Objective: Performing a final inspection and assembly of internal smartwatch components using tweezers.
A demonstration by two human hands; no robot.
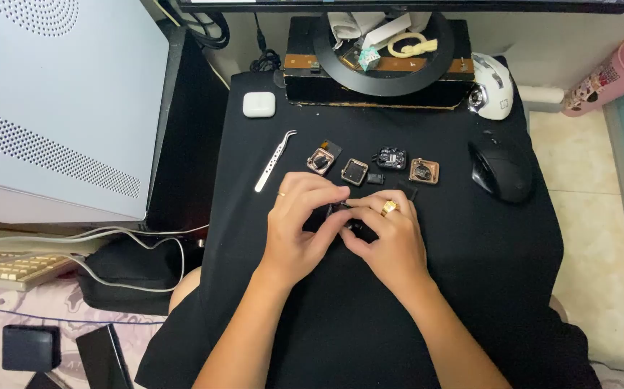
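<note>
Left hand point(299, 227) and right hand point(388, 238) meet over the black cloth-covered table point(470, 288), fingers pinched closed on a small black square part point(342, 214), just below four square copper-rimmed modules point(354, 171).

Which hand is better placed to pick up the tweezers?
Left, probably. The tweezers lie on the black cloth up and left of the left hand; the right hand sits farther off, and both pinch a small dark part.
</note>
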